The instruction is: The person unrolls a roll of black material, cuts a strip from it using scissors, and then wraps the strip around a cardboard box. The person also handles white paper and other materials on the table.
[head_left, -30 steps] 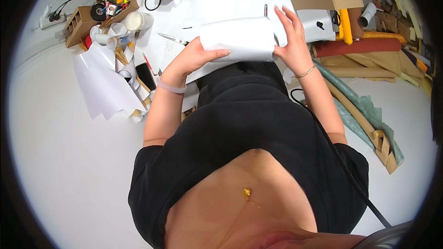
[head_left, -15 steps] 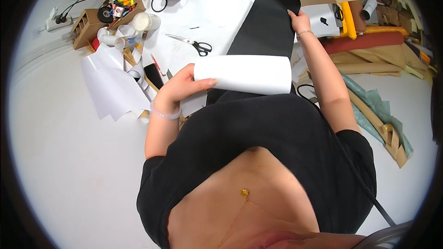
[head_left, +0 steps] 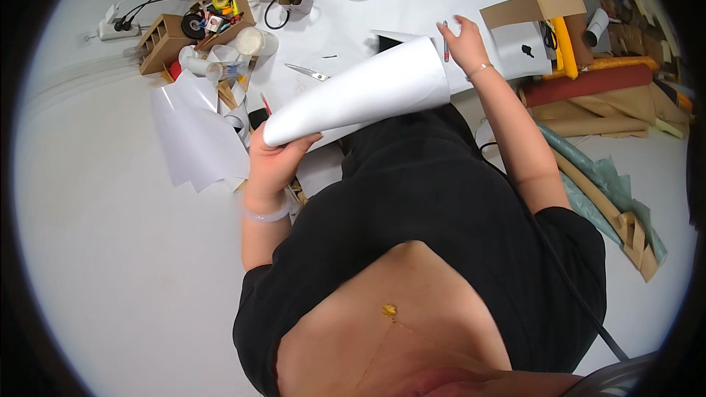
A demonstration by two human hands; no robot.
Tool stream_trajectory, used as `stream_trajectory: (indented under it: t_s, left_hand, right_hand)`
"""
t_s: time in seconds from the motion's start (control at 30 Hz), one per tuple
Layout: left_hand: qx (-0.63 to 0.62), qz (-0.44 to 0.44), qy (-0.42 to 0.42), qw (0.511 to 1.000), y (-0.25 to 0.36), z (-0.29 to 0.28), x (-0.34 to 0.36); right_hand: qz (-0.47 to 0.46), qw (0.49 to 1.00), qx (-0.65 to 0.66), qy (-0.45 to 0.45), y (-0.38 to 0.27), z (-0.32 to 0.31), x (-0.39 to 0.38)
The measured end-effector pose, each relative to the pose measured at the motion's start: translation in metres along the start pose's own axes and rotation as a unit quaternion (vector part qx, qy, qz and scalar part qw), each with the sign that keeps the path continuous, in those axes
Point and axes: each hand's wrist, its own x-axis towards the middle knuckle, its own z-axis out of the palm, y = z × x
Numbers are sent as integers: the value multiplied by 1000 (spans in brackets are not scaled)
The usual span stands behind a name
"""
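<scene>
My left hand (head_left: 276, 162) grips the near left end of a loosely curled sheet (head_left: 360, 95), fingers underneath and thumb at its edge. The sheet's white side faces out, and a bit of its black side (head_left: 387, 44) shows at the far edge. My right hand (head_left: 467, 45) is off the sheet, just beyond its right end, thumb and fingers spread. By the right thumb is a slim pen-like tool (head_left: 446, 43); it appears to lie on the table. Scissors (head_left: 307, 71) lie behind the sheet, which hides their handles.
The white table (head_left: 346, 22) bears a tool box (head_left: 239, 7), a pen cup (head_left: 296, 1), a jar (head_left: 252, 42) and a black phone (head_left: 257, 117). A brown cardboard strip (head_left: 533, 9) lies at far right. Rolls of material (head_left: 588, 84) are stacked to the right; white paper (head_left: 195, 129) hangs at left.
The black sheet, held stretched out to the far right before, is now curled up with its white side out. My right hand has let go; my left has moved lower and left.
</scene>
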Motion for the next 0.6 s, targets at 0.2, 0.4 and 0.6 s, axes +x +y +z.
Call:
stream_trajectory:
  t_s: [0.2,0.4,0.6]
  left_hand:
    - [225,134,-97,960,-10,28,30]
    - [265,116,-155,945,-5,35,40]
    - [-378,-250,-53,890,-17,11,70]
  right_hand:
    - [36,842,441,-309,-112,-122,-71]
    - [-64,892,364,-259,-124,-116,-72]
    - [-380,881,247,-136,-123,-127,-80]
